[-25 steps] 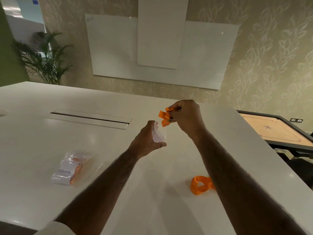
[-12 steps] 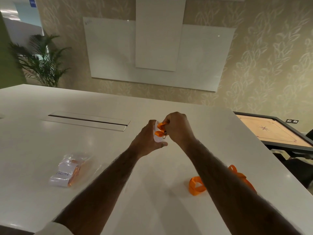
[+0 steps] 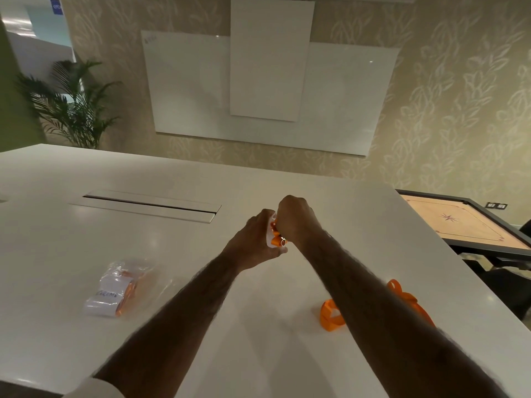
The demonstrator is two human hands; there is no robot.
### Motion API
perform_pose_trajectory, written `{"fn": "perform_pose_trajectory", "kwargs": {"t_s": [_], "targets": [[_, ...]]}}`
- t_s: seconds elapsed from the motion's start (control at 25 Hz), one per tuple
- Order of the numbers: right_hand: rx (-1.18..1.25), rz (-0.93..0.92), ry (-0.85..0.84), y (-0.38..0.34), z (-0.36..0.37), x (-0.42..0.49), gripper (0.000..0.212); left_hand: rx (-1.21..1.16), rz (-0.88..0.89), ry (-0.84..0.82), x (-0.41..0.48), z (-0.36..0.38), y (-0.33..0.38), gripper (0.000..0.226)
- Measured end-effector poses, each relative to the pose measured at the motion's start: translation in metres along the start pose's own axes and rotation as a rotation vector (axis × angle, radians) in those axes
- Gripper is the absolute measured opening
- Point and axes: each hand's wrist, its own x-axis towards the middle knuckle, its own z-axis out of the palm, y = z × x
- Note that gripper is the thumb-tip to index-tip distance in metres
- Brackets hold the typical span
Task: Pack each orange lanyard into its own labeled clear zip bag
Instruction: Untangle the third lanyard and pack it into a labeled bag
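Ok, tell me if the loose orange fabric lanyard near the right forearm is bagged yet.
No, the loose orange fabric lanyard lies bare on the white table, with no bag around it.

This looks like a meeting room in an office. There is a big white table (image 3: pixel 86 254) with a long flap (image 3: pixel 149 205) in the middle for wires. A wide white board (image 3: pixel 186 87) for writing hangs on the leafy wallpaper (image 3: pixel 459 96). A tall green plant (image 3: pixel 71 110) stands in the corner. A wooden game board (image 3: pixel 465 225) sits off to the right.
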Motion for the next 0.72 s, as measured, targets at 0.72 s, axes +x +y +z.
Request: {"fn": "perform_pose_trajectory", "kwargs": {"t_s": [0.72], "targets": [[0.196,-0.097,-0.484,0.008,-0.03,-0.02,0.024,-0.063,-0.052,-0.046,-0.007,0.007,-0.006,0.065]]}}
